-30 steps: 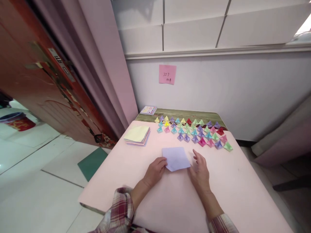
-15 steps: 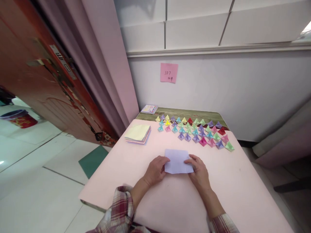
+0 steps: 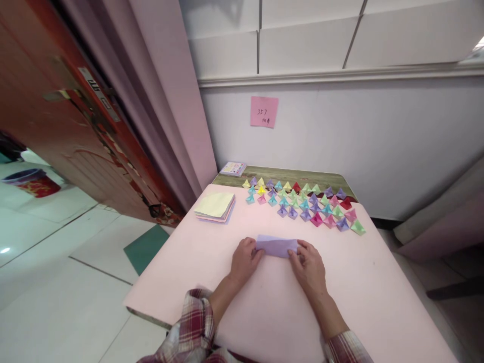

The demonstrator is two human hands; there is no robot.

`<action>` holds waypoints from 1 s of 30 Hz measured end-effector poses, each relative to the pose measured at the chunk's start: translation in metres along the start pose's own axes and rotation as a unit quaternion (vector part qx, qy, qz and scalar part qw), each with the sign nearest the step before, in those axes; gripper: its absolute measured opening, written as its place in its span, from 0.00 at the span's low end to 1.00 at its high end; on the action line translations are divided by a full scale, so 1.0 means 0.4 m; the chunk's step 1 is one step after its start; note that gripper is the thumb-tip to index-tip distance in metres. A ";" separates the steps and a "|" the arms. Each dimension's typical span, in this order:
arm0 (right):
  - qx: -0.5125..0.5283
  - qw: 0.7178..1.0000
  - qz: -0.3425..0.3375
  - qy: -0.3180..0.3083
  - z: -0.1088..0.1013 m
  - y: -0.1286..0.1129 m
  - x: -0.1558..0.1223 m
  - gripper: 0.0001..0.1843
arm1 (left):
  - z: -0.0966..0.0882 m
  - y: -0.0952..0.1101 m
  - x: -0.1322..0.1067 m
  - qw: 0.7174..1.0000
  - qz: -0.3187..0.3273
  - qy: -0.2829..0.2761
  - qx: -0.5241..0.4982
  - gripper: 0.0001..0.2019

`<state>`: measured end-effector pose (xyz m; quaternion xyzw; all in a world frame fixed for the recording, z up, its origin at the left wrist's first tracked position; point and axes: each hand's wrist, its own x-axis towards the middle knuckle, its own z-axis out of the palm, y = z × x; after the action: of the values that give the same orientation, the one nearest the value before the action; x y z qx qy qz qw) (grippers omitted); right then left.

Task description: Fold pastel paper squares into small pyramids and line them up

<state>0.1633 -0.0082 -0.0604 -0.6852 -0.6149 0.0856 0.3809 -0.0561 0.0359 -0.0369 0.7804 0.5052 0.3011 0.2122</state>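
The left hand (image 3: 244, 259) and right hand (image 3: 310, 266) pinch opposite ends of the purple paper (image 3: 277, 247), fingers (image 3: 303, 245) closed on it — a folded strip over the pink tabletop (image 3: 361, 295), nearer than the paper stack (image 3: 215, 206) and the rows of small folded pieces (image 3: 316, 219).

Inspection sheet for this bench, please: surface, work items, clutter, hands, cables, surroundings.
Surface: pink cover over a wood-grain table.
Work items: purple paper, folded over; paper stack; coloured folded pieces in rows.
Clutter: printed pad at the far left corner.
Hands: left hand and right hand hold opposite ends of the purple paper.
Cables: nothing seen.
Surroundings: door, curtain, wall note, bin.
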 end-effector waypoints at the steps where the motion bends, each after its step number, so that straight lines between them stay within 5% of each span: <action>1: -0.007 1.000 0.001 0.001 0.001 -0.001 0.000 0.17 | 0.002 0.002 0.000 1.000 -0.002 0.004 0.006 0.06; 9: -0.026 0.999 0.017 0.023 0.004 -0.007 -0.004 0.11 | 0.033 0.022 0.005 0.996 -0.051 0.051 0.051 0.04; 11: -0.023 0.999 0.021 0.034 0.005 -0.005 -0.005 0.13 | 0.037 0.025 0.003 0.995 -0.050 0.066 0.047 0.11; 14: -0.022 0.999 0.011 0.039 0.008 -0.003 -0.006 0.21 | 0.037 0.028 -0.003 0.994 -0.011 0.087 0.058 0.23; 16: -0.030 0.999 0.014 0.031 0.006 -0.006 -0.003 0.23 | 0.036 0.031 -0.008 0.993 0.050 0.063 0.083 0.21; 21: -0.081 0.992 0.058 -0.074 -0.023 -0.041 0.042 0.28 | 0.045 0.035 -0.010 0.978 0.170 -0.013 0.118 0.17; 30: -0.210 0.933 0.099 -0.275 -0.044 -0.092 0.176 0.31 | 0.042 0.036 -0.011 0.977 0.185 0.008 0.109 0.13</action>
<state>0.1610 0.0467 -0.0002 -0.7566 -0.6287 0.1763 0.0341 -0.0366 0.0256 -0.0411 0.8763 0.3835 0.2848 0.0627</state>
